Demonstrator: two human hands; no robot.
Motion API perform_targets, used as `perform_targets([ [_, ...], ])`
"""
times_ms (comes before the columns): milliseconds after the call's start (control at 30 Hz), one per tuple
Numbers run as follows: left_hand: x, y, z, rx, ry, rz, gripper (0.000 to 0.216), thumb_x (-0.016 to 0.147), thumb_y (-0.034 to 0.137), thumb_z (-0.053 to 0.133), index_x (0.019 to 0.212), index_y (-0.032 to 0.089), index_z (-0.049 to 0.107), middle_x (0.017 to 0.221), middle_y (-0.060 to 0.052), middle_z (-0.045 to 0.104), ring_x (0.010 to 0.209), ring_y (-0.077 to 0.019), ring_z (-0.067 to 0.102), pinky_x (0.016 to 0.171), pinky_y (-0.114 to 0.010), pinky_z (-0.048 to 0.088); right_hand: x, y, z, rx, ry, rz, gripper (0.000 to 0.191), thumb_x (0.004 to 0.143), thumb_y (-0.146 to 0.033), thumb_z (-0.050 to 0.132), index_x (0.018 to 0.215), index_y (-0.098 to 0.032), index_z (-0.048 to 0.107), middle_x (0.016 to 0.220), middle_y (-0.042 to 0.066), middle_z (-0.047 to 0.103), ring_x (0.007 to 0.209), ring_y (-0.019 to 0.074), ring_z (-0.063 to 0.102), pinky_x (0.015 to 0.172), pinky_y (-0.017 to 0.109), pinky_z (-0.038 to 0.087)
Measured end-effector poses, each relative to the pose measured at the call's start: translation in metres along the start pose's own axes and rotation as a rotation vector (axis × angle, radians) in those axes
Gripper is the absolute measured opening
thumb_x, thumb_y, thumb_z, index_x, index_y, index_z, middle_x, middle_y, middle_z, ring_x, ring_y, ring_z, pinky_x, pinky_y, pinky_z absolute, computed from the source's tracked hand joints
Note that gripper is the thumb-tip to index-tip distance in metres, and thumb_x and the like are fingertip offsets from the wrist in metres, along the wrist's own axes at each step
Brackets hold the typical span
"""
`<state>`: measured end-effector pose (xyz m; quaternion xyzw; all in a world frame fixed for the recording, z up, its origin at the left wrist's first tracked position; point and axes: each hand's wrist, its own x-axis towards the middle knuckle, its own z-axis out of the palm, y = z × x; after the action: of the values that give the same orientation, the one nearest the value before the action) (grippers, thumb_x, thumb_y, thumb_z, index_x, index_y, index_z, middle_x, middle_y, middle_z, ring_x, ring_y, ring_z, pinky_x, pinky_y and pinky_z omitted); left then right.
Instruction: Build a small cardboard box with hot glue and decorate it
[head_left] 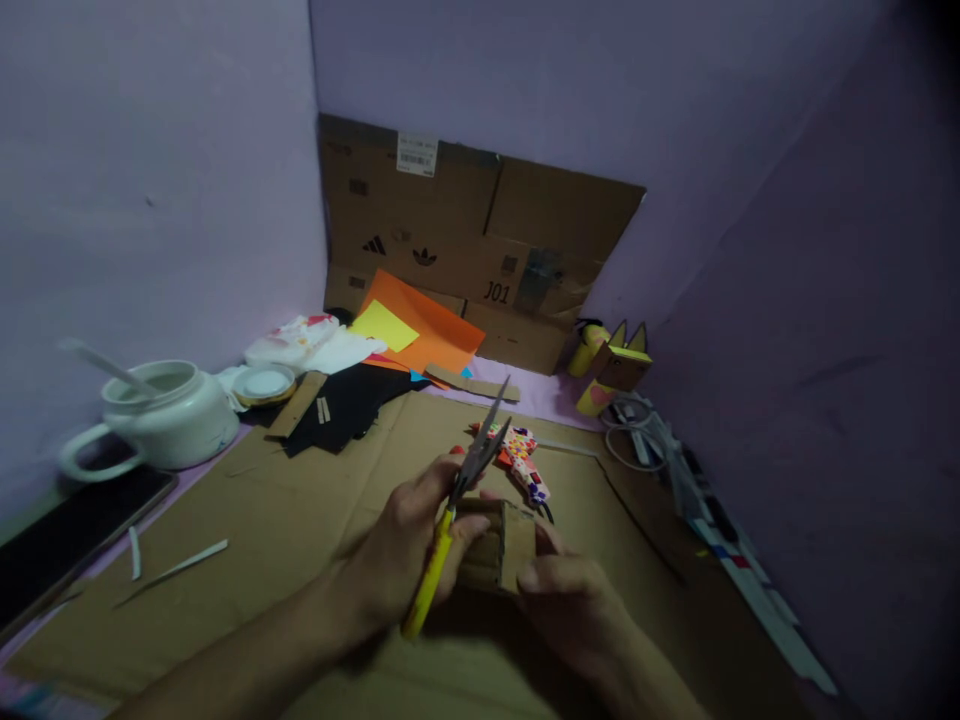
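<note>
My left hand [401, 560] is closed around the yellow handle of a pair of scissors [480, 450]. The grey blades are spread apart and point up and away from me. A small folded piece of corrugated cardboard [499, 545] sits just right of the handle. My right hand [577, 600] grips it from the right, thumb on its near edge. Both hands hover over a large flat cardboard sheet [285, 520] on the floor.
A white pot [161, 415] with a spoon and a dark phone [67, 540] lie left. Behind are black cloth [345, 405], orange paper [427, 325], yellow paper [384, 325] and a cardboard box panel [465, 240] against the wall. A patterned paper figure [521, 455], a cardboard model [619, 365] and cables [637, 425] lie right.
</note>
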<state>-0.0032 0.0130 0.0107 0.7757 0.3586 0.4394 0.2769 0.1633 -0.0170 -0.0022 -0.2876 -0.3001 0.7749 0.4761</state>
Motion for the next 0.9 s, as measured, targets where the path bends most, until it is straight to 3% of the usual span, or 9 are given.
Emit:
perform_targets([
  [133, 0.0, -0.004, -0.006, 0.238, 0.078, -0.064, 0.021, 0.086, 0.025, 0.046, 0.105, 0.017, 0.049, 0.088, -0.006, 0.062, 0.075, -0.0171, 0.061, 0.068, -0.029, 0.05, 0.0, -0.009, -0.009, 0.057, 0.098, -0.184, 0.064, 0.046, -0.014, 0.067, 0.109, -0.022, 0.062, 0.106, 0.008, 0.07, 0.103, 0.0323, 0.061, 0.09, 0.048, 0.044],
  [267, -0.001, -0.004, -0.011, 0.416, -0.124, -0.17, 0.034, 0.088, 0.022, 0.038, 0.121, 0.017, 0.044, 0.102, -0.011, 0.061, 0.089, -0.0231, 0.061, 0.076, -0.037, 0.05, 0.0, -0.017, -0.013, 0.037, 0.133, -0.345, 0.074, 0.046, -0.015, 0.071, 0.117, -0.028, 0.055, 0.117, 0.006, 0.065, 0.111, 0.0314, 0.056, 0.094, 0.05, 0.041],
  [400, -0.008, -0.003, -0.007, 0.469, -0.268, -0.177, 0.048, 0.085, 0.017, 0.037, 0.133, 0.02, 0.035, 0.118, -0.014, 0.056, 0.108, -0.0264, 0.054, 0.087, -0.042, 0.047, -0.002, -0.016, -0.013, -0.012, 0.118, -0.418, 0.074, 0.05, -0.024, 0.076, 0.12, -0.027, 0.052, 0.116, 0.009, 0.064, 0.113, 0.0335, 0.054, 0.095, 0.053, 0.039],
  [600, -0.013, 0.004, -0.008, 0.414, -0.352, -0.273, 0.048, 0.085, 0.015, 0.037, 0.132, 0.023, 0.037, 0.115, -0.012, 0.06, 0.102, -0.024, 0.058, 0.084, -0.037, 0.047, -0.008, -0.009, -0.019, -0.035, 0.162, -0.383, 0.083, 0.045, -0.024, 0.084, 0.118, -0.035, 0.047, 0.106, 0.006, 0.068, 0.103, 0.0344, 0.06, 0.089, 0.053, 0.044],
  [900, -0.011, 0.005, -0.01, 0.38, -0.449, -0.398, 0.046, 0.082, 0.012, 0.037, 0.126, 0.025, 0.043, 0.109, -0.009, 0.062, 0.096, -0.0229, 0.059, 0.083, -0.033, 0.044, -0.016, -0.008, -0.019, -0.026, 0.186, -0.317, 0.083, 0.041, -0.019, 0.086, 0.114, -0.033, 0.048, 0.094, 0.001, 0.07, 0.096, 0.03, 0.063, 0.083, 0.044, 0.049],
])
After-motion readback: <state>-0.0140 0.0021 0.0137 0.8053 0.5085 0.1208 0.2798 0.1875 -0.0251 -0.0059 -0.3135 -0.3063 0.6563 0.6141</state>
